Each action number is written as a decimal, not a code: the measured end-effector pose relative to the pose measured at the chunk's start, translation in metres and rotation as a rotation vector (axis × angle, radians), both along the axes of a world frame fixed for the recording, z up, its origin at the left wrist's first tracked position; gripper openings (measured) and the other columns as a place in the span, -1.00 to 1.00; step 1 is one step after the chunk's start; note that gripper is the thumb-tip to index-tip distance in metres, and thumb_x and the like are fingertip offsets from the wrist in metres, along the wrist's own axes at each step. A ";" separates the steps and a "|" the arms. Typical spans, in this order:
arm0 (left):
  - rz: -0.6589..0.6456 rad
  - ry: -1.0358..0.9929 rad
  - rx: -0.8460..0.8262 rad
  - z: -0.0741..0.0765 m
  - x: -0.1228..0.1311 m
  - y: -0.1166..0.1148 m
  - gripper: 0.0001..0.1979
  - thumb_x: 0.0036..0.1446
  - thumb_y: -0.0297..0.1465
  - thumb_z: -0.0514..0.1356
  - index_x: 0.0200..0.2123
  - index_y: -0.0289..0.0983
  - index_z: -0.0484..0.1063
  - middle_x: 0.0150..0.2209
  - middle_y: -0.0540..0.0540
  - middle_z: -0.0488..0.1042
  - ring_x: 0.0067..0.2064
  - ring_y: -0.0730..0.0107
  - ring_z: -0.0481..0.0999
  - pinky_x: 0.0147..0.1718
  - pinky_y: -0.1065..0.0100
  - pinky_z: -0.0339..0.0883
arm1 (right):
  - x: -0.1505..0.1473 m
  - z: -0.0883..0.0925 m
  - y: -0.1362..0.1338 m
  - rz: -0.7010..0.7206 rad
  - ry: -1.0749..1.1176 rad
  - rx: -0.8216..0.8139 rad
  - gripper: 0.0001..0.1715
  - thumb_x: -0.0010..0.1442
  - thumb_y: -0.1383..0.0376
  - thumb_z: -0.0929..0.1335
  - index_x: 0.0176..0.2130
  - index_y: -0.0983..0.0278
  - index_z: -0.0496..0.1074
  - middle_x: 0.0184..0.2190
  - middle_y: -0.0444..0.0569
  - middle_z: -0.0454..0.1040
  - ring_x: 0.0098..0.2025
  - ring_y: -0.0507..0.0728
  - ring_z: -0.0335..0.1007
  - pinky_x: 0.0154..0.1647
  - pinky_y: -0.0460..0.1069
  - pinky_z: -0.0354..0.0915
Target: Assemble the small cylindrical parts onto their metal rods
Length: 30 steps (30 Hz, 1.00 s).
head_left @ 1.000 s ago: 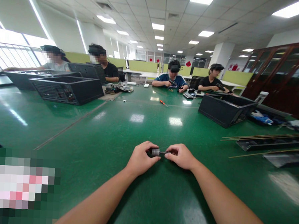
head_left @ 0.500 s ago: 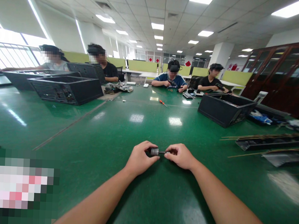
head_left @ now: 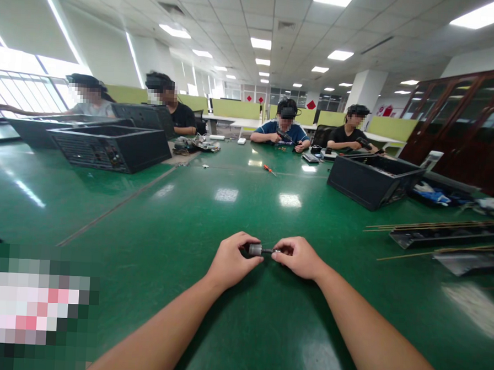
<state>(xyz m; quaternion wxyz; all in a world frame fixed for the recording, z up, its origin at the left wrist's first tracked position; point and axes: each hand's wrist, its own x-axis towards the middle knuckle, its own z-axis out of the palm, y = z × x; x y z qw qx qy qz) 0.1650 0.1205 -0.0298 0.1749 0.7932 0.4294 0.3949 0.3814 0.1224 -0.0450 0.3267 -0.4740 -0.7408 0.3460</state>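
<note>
A small grey metal cylinder (head_left: 255,250) with a thin dark shaft (head_left: 267,252) lies level between my hands, low over the green tabletop (head_left: 195,215). My left hand (head_left: 231,261) is closed around the cylinder, thumb in front and fingers behind. At the shaft's other end, my right hand (head_left: 299,258) pinches with thumb and fingertips. A bit of shiny metal shows at that pinch, and the fingers hide the rest of it.
An orange-handled screwdriver (head_left: 268,168) lies farther up the table. Black computer cases (head_left: 108,147) stand at left, another case (head_left: 371,180) at right. Thin rods rest by a dark metal channel (head_left: 447,235). Several people sit across the table, one (head_left: 280,132) holding a power drill.
</note>
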 end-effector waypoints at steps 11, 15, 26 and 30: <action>0.006 -0.009 -0.010 0.002 0.001 -0.001 -0.76 -0.13 -0.43 0.35 -0.29 -0.22 0.53 -0.36 -0.03 0.53 -0.32 0.33 0.50 -0.33 0.33 0.36 | 0.001 -0.001 0.001 -0.007 -0.017 0.021 -0.77 0.08 0.22 0.39 -0.31 0.34 0.55 -0.57 -0.12 0.43 -0.53 0.01 0.27 -0.52 -0.11 0.15; 0.010 -0.010 -0.002 0.000 0.000 0.000 -0.76 -0.12 -0.42 0.34 -0.28 -0.21 0.53 -0.35 -0.03 0.52 -0.30 0.32 0.50 -0.31 0.32 0.36 | 0.001 -0.003 0.002 -0.014 -0.023 0.024 -0.78 0.09 0.22 0.39 -0.30 0.32 0.55 -0.57 -0.12 0.43 -0.52 0.01 0.29 -0.52 -0.12 0.15; 0.021 -0.003 -0.001 0.001 -0.002 0.000 -0.74 -0.13 -0.43 0.36 -0.27 -0.21 0.53 -0.34 -0.03 0.53 -0.29 0.31 0.51 -0.30 0.32 0.37 | 0.003 -0.003 0.002 -0.015 -0.032 0.030 -0.76 0.10 0.21 0.39 -0.29 0.33 0.55 -0.56 -0.10 0.45 -0.52 0.02 0.31 -0.50 -0.11 0.16; 0.021 -0.003 -0.002 0.001 -0.002 0.001 -0.74 -0.12 -0.44 0.36 -0.27 -0.20 0.53 -0.33 -0.02 0.53 -0.28 0.32 0.51 -0.29 0.33 0.36 | 0.003 0.000 0.001 -0.017 -0.018 0.026 -0.77 0.10 0.22 0.39 -0.30 0.34 0.54 -0.57 -0.10 0.44 -0.53 0.01 0.29 -0.51 -0.11 0.15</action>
